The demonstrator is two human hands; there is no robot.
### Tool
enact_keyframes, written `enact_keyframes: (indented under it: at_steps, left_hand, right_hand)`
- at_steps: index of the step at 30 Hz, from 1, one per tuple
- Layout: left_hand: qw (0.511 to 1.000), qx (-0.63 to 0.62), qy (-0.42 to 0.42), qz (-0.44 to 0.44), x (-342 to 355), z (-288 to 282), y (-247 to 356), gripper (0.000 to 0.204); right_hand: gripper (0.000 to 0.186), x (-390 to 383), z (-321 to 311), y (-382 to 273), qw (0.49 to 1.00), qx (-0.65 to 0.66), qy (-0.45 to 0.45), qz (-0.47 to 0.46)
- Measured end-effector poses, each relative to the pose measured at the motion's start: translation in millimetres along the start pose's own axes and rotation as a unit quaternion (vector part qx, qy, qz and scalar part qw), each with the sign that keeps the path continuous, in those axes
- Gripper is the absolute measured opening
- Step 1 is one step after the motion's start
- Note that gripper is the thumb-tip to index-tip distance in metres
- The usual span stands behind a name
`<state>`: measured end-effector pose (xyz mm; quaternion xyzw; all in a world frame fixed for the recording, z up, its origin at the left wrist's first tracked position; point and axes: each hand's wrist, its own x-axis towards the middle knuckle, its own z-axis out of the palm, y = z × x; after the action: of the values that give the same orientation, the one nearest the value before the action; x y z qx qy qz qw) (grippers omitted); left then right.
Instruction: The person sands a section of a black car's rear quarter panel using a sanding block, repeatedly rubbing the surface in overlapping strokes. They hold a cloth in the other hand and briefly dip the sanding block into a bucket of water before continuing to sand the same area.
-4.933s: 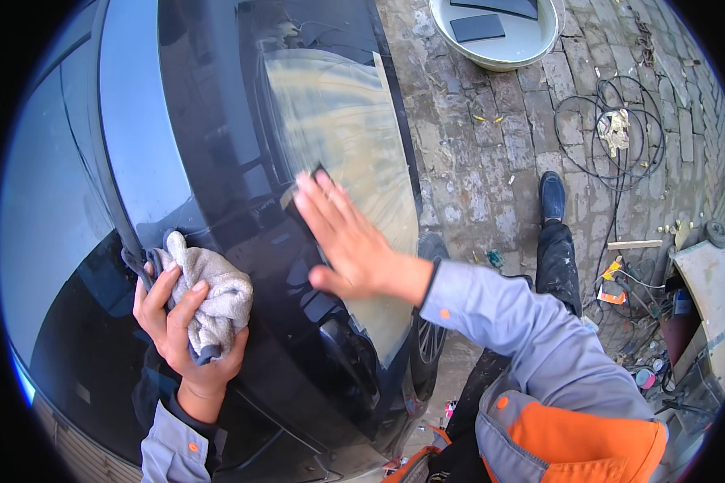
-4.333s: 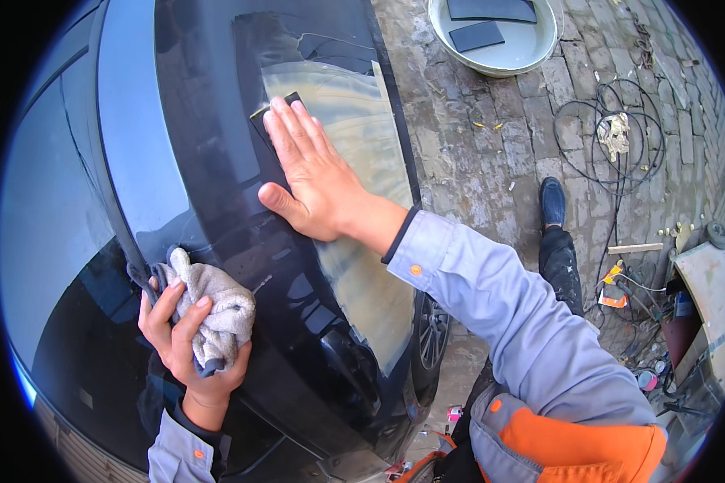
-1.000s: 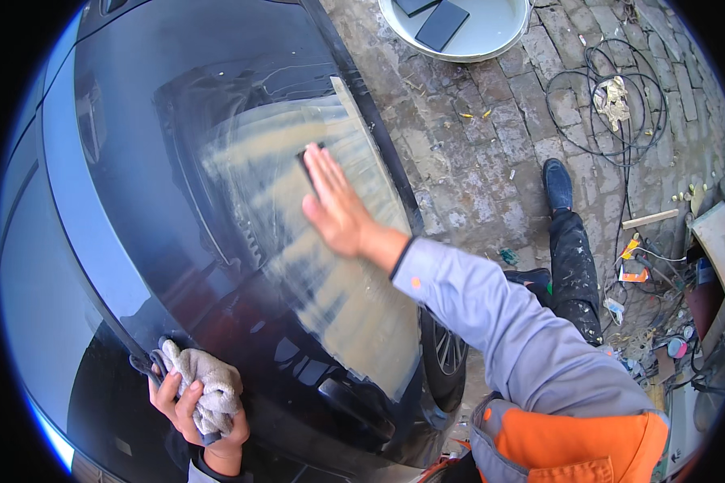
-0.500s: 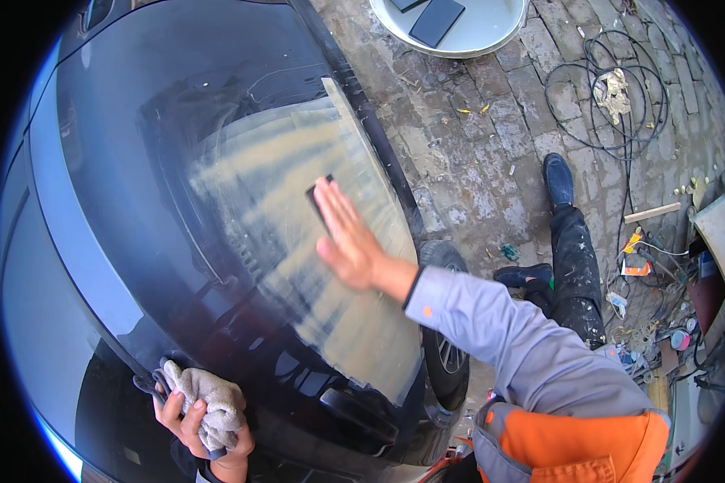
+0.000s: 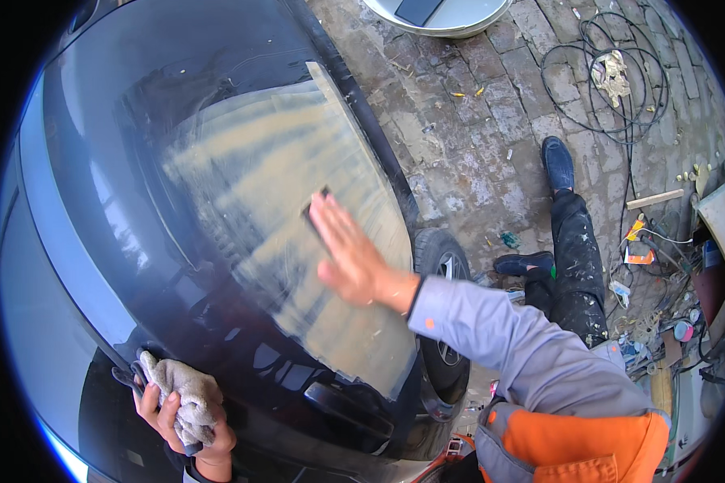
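My right hand [image 5: 345, 258] lies flat, slightly blurred, over a thin dark pad [image 5: 312, 219], pressing it onto a beige, streaky patch [image 5: 354, 338] on the dark car body panel [image 5: 113, 225]. A straight pale strip [image 5: 330, 101] runs along the patch's far right edge. At lower left, my left hand [image 5: 166, 420] grips a bunched grey cloth [image 5: 187, 394] with darker edging, against the car near its window trim. The car's wheel [image 5: 443, 264] shows just right of the patch.
A white basin [image 5: 457, 24] with a dark flat piece sits on brick paving [image 5: 483, 137]. Right lie a coiled black cable [image 5: 572, 113] with crumpled paper, a wooden stick [image 5: 655, 199] and clutter beside leaning boards [image 5: 717, 217]. My legs [image 5: 580, 274] stand beside the car.
My right hand with the pad has moved down the patch, toward its middle and right. My left hand still holds the cloth. The whole view has shifted, showing more wheel.
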<state>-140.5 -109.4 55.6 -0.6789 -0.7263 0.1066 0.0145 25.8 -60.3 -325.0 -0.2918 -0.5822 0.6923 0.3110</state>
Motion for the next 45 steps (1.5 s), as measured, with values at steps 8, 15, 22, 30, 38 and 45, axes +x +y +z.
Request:
enact_keyframes:
  at_steps: [8,15,22,30,38,45]
  left_hand:
    - [1.000,-0.002,0.016,-0.014,-0.2,2.5,-1.0,0.057]
    - [0.999,-0.024,0.044,0.015,13.7,10.5,8.4,0.052]
    - [0.999,-0.003,0.046,0.025,21.8,11.8,11.2,0.038]
    - [0.999,-0.022,-0.015,0.027,-78.9,-6.3,51.2,0.033]
    - [0.999,-0.027,0.028,0.021,-106.9,8.2,54.6,0.038]
    - [0.998,-0.034,0.048,0.026,-104.0,10.1,59.4,0.045]
  right_hand:
    - [0.102,-12.9,36.3,38.0,0.999,-0.010,0.041,0.014]
    - [0.105,-166.1,31.0,-85.4,0.992,-0.034,-0.059,-0.109]
    - [0.101,4.7,35.3,-69.5,0.993,-0.032,-0.002,-0.111]
    - [0.101,-184.9,31.2,-96.0,0.985,-0.060,-0.128,-0.102]
    - [0.100,-64.3,47.7,-87.1,0.991,-0.072,-0.035,-0.103]
    - [0.102,-213.1,50.7,-97.2,0.992,-0.050,-0.078,-0.088]
